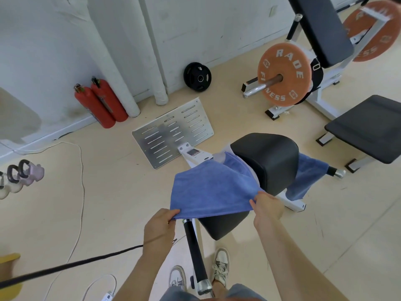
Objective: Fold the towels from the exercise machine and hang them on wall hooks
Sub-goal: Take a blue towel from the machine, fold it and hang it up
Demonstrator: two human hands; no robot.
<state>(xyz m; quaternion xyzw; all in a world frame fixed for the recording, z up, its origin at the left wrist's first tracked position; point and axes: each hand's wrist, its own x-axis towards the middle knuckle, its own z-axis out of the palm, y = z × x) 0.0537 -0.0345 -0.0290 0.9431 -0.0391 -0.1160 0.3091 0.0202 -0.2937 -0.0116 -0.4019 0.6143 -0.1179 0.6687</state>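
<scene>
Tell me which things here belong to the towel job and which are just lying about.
Job: blue towel gripped by left hand and right hand; second blue towel; black machine pad.

Lying about: fire extinguishers, orange weight plate, kettlebells, black plate.

A person's left hand (pixel 160 224) and right hand (pixel 268 206) each pinch a near corner of a blue terry-cloth towel (pixel 208 190), stretching its edge taut between them. Beyond the grip, the cloth drapes against a black padded machine seat (pixel 269 161). Below the left hand's grip runs a black foam-covered handle bar (pixel 195 253).
</scene>
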